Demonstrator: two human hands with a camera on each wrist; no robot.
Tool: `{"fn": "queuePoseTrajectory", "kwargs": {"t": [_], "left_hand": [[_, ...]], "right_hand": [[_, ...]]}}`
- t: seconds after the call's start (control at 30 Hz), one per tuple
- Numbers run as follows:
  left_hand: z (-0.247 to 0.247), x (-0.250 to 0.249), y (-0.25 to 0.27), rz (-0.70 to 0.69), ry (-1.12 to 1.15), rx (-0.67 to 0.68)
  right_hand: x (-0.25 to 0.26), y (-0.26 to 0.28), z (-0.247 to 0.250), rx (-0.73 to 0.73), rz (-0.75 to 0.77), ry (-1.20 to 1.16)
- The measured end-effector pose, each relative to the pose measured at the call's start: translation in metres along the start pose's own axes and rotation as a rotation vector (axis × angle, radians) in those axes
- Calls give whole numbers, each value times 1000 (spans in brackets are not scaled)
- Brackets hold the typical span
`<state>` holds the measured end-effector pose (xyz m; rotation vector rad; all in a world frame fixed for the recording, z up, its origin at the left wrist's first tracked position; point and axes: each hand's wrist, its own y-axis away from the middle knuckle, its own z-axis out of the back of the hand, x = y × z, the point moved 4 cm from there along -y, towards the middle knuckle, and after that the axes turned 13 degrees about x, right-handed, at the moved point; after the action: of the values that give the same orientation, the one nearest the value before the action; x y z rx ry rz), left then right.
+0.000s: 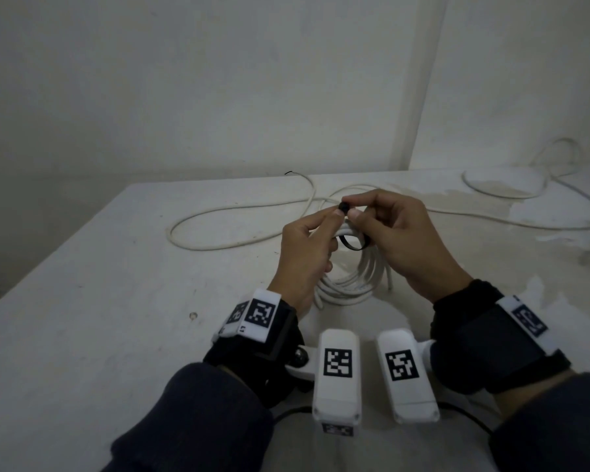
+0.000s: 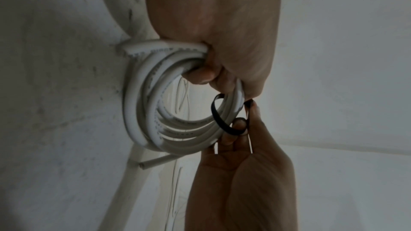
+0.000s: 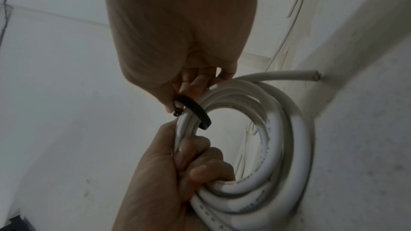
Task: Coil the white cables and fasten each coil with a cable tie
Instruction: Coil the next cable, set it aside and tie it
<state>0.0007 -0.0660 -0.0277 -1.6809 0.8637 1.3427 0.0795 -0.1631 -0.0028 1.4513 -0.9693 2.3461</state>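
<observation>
- Coil [image 1: 351,267] of white cable upright on the table [image 1: 99,301], gripped at the top by curled left hand [image 1: 307,253].
- Black tie [image 1: 351,238] looped round the strands, pinched by right hand [image 1: 395,240].
- Stiff, springy, likely to unwind; best held beside the tie.
- Tie thin and slippery; pinch near the head.

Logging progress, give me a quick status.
Left hand grips white coil. Right hand pinches black tie, looped round it, loose. Another cable uncoiled behind.

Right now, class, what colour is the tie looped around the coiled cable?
Black. The cable tie around the white coil shows best in the right wrist view.
</observation>
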Motion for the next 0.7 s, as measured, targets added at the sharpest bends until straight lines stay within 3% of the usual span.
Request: {"fn": "queuePoseTrajectory", "kwargs": {"t": [0.7], "left_hand": [[-3,-3,-1,-65,-107,17]], "right_hand": [[1,2,2,-95,21,-155]]}}
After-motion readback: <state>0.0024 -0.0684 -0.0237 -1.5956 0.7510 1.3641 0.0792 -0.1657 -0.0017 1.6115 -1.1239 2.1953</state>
